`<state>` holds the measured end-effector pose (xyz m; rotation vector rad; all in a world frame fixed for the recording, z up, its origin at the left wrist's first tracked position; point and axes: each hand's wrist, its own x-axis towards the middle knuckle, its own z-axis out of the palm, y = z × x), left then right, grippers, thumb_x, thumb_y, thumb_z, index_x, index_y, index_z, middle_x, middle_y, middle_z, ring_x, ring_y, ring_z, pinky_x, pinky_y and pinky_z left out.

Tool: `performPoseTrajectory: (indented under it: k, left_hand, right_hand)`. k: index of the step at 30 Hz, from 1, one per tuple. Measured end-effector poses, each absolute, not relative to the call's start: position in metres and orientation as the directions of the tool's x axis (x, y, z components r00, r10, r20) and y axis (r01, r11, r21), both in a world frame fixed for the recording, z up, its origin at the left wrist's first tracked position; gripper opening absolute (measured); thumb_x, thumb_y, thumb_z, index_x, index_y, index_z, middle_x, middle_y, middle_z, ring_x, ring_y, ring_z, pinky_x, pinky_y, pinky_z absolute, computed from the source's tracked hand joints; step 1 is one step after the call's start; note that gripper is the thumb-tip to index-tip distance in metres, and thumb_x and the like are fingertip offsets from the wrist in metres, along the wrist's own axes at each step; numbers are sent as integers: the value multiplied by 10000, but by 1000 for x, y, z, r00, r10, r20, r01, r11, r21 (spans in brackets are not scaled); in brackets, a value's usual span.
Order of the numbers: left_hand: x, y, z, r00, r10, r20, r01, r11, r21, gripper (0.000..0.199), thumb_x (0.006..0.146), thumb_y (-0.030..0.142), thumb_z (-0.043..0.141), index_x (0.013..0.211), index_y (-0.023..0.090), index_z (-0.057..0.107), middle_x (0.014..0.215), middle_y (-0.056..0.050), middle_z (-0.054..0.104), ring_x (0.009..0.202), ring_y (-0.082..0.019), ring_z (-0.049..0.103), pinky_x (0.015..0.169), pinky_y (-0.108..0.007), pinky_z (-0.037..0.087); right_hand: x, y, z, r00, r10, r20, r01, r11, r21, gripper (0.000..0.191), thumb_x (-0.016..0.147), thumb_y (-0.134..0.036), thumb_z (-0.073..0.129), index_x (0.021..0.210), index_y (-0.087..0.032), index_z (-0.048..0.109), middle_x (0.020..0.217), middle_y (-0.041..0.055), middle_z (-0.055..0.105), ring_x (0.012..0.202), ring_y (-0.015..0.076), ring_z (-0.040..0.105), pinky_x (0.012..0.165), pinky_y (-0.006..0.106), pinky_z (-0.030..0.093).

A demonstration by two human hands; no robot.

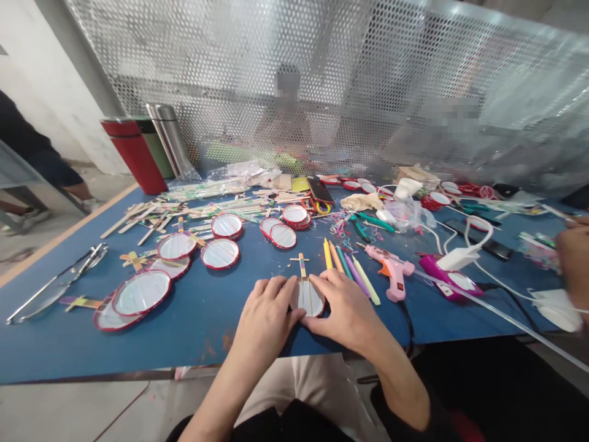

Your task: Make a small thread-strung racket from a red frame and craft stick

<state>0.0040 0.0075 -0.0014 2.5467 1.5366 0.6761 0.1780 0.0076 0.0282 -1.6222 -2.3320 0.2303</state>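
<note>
Between my hands lies a small toy stringed instrument, a white disc with a red rim and thin gold lines across its face. Its coloured stick neck points away from me, with a short crosspiece near the top. My left hand curls around the disc's left edge. The right edge is gripped by my right hand, its thumb at the near rim and its fingers near the neck. Just right of it lie several coloured pens and a pink glue gun.
More red-rimmed discs lie to the left, near a pair of glasses. Wooden sticks, pliers and bottles stand or lie farther back. White cables cross the right side, where another person's hand shows.
</note>
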Motion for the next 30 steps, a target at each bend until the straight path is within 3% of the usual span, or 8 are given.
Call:
performPoseTrajectory:
  k: [8,21,30]
  left_hand:
    - [3,10,4,383,879,285,823,-465,325,462,780,234,707,1226,195,594,1158,-91,611,975,-252,553,879,-414,504]
    - [-9,19,2,444,867,225,776,-498,387,553,745,273,750,1268,239,575,1361,-103,529,1104,-275,542,938,-453,482]
    - [-9,19,5,422,882,207,777,-470,418,545,734,232,751,1253,259,584,1348,-90,537,1112,-277,545,911,-446,500]
  right_hand:
    - [180,8,27,-335,929,159,885,368,-285,423,694,-379,708,1063,-183,638,952,67,579,907,243,570,793,359,466]
    - [192,14,13,-347,921,180,837,390,-383,679,627,-453,830,1202,-179,595,1057,98,610,1006,287,583,844,435,492]
    - [189,13,16,-334,926,174,842,376,-386,557,655,-390,807,1133,-173,622,1041,95,600,978,273,580,846,437,495]
